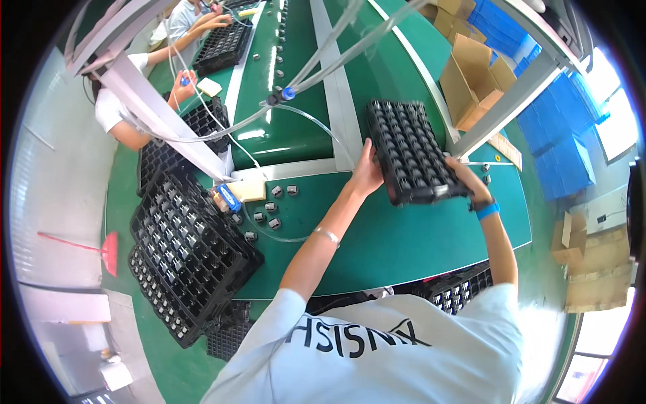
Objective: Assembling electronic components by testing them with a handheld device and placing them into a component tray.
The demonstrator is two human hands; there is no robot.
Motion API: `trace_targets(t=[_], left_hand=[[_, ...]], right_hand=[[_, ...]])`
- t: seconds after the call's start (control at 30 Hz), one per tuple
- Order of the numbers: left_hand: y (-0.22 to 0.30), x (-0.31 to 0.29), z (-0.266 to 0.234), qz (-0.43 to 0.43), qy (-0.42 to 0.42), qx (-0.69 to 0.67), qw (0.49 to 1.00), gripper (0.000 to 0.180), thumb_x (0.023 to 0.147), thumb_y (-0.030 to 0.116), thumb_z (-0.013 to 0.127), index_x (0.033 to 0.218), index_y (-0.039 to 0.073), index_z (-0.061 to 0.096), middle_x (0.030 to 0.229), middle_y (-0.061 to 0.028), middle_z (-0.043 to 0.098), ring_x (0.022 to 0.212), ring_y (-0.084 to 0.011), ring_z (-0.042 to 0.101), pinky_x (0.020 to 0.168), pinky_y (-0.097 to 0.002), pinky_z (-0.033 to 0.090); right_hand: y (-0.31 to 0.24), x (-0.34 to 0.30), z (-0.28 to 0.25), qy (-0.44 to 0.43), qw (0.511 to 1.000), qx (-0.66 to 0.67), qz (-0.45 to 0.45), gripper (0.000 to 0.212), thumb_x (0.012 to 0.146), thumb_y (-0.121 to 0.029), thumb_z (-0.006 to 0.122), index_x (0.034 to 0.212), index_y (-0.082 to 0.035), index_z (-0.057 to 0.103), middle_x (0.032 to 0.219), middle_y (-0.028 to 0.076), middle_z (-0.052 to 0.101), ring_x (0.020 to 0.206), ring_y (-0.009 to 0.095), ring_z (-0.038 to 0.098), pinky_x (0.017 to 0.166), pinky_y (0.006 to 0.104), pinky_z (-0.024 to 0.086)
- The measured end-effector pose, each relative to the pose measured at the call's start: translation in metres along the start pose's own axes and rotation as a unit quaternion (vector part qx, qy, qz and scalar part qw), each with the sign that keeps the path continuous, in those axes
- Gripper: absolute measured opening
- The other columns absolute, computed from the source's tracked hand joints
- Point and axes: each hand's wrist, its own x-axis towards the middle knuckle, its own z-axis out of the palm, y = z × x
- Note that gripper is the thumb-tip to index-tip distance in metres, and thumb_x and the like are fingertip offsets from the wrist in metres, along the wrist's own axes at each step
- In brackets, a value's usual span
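Note:
A black plastic tray with rows of pockets is held up over the green table, tilted, its pockets looking bare. My left hand grips its left edge, and my right hand grips its right near corner. To the left, several small grey-and-black parts lie loose on the tabletop. Beside them are a pale yellow sponge block and a blue-and-white tool or packet that I cannot make out. A stack of black trays filled with metallic parts leans at the table's left edge.
Green conveyor belts run away from me, with a white frame post and clear air hoses across them. An open cardboard box stands at the right. On the left, co-workers' arms work over black trays. More filled trays sit under the near edge.

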Motion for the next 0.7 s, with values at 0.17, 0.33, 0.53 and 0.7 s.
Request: trace_targets(t=[0.17, 0.33, 0.53, 0.7], left_hand=[[-0.021, -0.017, 0.010, -0.016, -0.079, -0.030, 0.996, 0.037, 0.083, 0.017, 0.046, 0.116, -0.001, 0.043, 0.106, -0.0170, 0.056, 0.090, -0.0275, 0.059, 0.081, -0.0457, 0.049], [-0.057, -0.116, 0.031, 0.115, -0.021, -0.025, 0.993, 0.071, 0.075, 0.008, 0.052, 0.135, 0.022, 0.016, 0.115, -0.0051, 0.043, 0.101, -0.0179, 0.048, 0.082, -0.0378, 0.045], [-0.027, -0.242, 0.061, 0.259, 0.045, -0.050, 0.964, 0.071, 0.080, 0.006, 0.049, 0.137, 0.020, 0.010, 0.121, -0.0054, 0.040, 0.106, -0.0169, 0.045, 0.088, -0.0346, 0.041], [0.024, -0.339, 0.070, 0.402, 0.125, 0.010, 0.907, 0.062, 0.080, 0.010, 0.049, 0.132, 0.018, 0.016, 0.118, -0.0084, 0.042, 0.105, -0.0208, 0.048, 0.085, -0.0399, 0.046]], right_hand=[[0.054, -0.055, -0.051, 0.097, 0.984, -0.146, -0.041, 0.033, 0.092, -0.014, 0.037, 0.120, 0.003, 0.045, 0.117, 0.010, 0.051, 0.105, 0.013, 0.047, 0.092, 0.0239, 0.035], [0.056, -0.152, 0.010, 0.144, 0.885, -0.435, -0.076, 0.043, 0.091, -0.020, 0.041, 0.126, 0.005, 0.038, 0.126, 0.012, 0.043, 0.116, 0.017, 0.039, 0.099, 0.0270, 0.027], [0.038, -0.156, 0.124, 0.023, 0.951, -0.304, -0.043, 0.045, 0.091, -0.019, 0.040, 0.129, 0.005, 0.032, 0.128, 0.012, 0.040, 0.116, 0.016, 0.038, 0.099, 0.0278, 0.027], [0.044, -0.102, 0.222, -0.149, 0.945, -0.286, -0.047, 0.046, 0.090, -0.017, 0.043, 0.129, 0.006, 0.032, 0.129, 0.012, 0.039, 0.117, 0.016, 0.036, 0.099, 0.0266, 0.026]])
